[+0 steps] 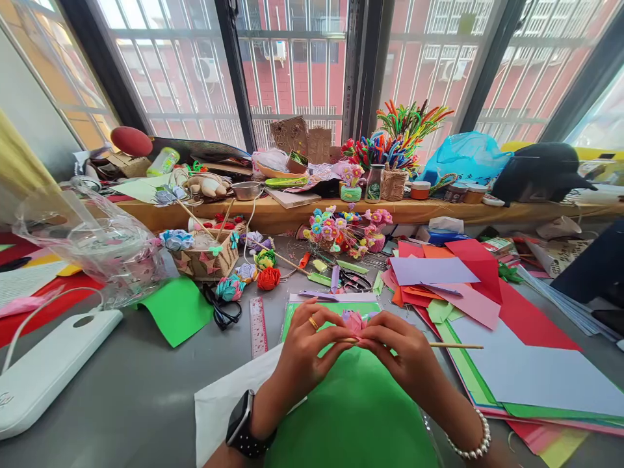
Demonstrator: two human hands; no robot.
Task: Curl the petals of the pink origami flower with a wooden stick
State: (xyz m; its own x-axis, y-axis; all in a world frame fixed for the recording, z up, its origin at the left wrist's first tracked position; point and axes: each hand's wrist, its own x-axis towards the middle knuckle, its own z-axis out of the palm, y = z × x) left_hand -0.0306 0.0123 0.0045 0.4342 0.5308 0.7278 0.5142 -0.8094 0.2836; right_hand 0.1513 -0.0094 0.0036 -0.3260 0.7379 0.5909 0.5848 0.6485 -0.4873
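Note:
Between my two hands is a pink and lilac paper flower, pinched at its lower petals from both sides. My left hand, with a ring and a watch, grips its left side between thumb and fingers. On the other side, my right hand closes thumb and fingertips on the petals. A thin wooden stick sticks out to the right from behind my right hand; whether it joins the flower is hidden. Below the hands lies a smooth green surface, and a white sheet is beside it.
Stacked coloured paper covers the right side. A pink ruler, glasses and folded green paper lie left. Scissors and finished paper flowers sit farther back. A white power strip is far left.

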